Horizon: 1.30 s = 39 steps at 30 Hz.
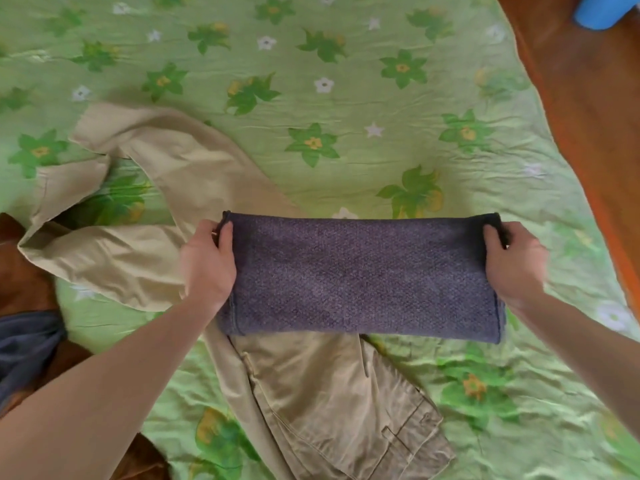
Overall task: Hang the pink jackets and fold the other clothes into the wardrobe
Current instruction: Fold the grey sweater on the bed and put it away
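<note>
A folded purple-grey knit garment (360, 277) is stretched flat between my two hands above the bed. My left hand (207, 263) grips its left edge, thumb on top. My right hand (516, 265) grips its right edge the same way. Under it lies a pair of beige trousers (145, 258), unfolded, with the legs bent away to the upper left and the waist and pocket near the bottom. No pink jacket and no wardrobe are in view.
A green flowered bedspread (346, 98) covers the bed. A dark blue-grey cloth (24, 341) on something brown lies at the left edge. Wooden floor (595, 109) runs along the right, with a blue object (606, 12) at the top right corner.
</note>
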### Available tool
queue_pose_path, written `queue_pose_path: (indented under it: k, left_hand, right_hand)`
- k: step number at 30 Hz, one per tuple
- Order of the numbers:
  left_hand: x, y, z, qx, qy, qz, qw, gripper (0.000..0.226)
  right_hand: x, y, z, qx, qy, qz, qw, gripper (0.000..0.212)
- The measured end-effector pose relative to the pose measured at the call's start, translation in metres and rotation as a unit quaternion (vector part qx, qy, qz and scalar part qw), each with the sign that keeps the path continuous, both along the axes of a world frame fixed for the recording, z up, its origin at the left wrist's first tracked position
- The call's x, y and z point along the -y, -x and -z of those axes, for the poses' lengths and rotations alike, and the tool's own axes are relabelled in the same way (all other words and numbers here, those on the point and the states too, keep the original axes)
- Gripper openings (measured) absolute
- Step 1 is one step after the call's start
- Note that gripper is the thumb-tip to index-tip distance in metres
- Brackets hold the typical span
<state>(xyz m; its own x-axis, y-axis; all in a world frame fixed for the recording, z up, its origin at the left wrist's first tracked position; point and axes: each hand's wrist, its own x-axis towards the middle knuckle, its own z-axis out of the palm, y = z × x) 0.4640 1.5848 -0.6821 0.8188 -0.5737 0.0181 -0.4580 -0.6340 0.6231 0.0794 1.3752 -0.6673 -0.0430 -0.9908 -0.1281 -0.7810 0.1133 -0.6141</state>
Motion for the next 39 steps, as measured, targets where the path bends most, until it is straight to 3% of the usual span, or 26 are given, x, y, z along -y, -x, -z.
queue_pose_path:
  k: [4, 6, 9, 12, 15, 18, 22, 28, 31, 34, 39]
  left_hand:
    - [0.01, 0.008, 0.001, -0.07, -0.033, -0.065, 0.995, 0.037]
    - [0.012, 0.023, -0.005, 0.003, -0.015, -0.066, 0.998, 0.037]
    - [0.012, 0.058, -0.011, 0.147, 0.002, 0.09, 0.985, 0.041]
    - [0.008, 0.085, 0.001, 0.161, -0.073, 0.28, 0.944, 0.062]
    - [0.007, 0.075, 0.018, 0.163, -0.152, 0.295, 0.929, 0.084]
    - [0.01, 0.052, 0.033, 0.182, -0.165, 0.293, 0.924, 0.092]
    - [0.015, 0.048, 0.048, 0.2, -0.179, 0.306, 0.913, 0.093]
    - [0.021, 0.06, 0.038, 0.186, -0.196, 0.291, 0.918, 0.092]
    - [0.03, 0.088, 0.023, 0.173, -0.135, 0.289, 0.932, 0.077]
    - [0.038, 0.138, 0.019, 0.183, -0.065, 0.352, 0.916, 0.064]
    - [0.045, 0.169, 0.039, 0.238, -0.16, 0.393, 0.873, 0.072]
  right_hand:
    - [-0.007, -0.01, 0.009, -0.072, 0.029, 0.023, 0.997, 0.034]
    - [-0.019, -0.013, 0.012, -0.079, 0.129, -0.039, 0.988, 0.034]
    - [-0.041, -0.023, 0.02, -0.057, 0.246, -0.257, 0.933, 0.039]
    - [-0.056, -0.03, 0.036, -0.154, 0.151, -0.355, 0.91, 0.056]
    - [-0.052, -0.018, 0.047, -0.242, 0.102, -0.297, 0.918, 0.071]
    - [-0.045, -0.009, 0.054, -0.211, 0.084, -0.229, 0.947, 0.073]
    - [-0.047, -0.013, 0.064, -0.155, 0.065, -0.197, 0.966, 0.076]
    - [-0.038, -0.009, 0.053, -0.162, 0.03, -0.233, 0.958, 0.076]
    - [-0.047, -0.007, 0.047, -0.157, 0.049, -0.188, 0.968, 0.069]
    - [-0.055, -0.001, 0.043, -0.084, -0.022, -0.076, 0.993, 0.065]
    - [-0.049, 0.015, 0.033, 0.079, -0.065, -0.022, 0.994, 0.075]
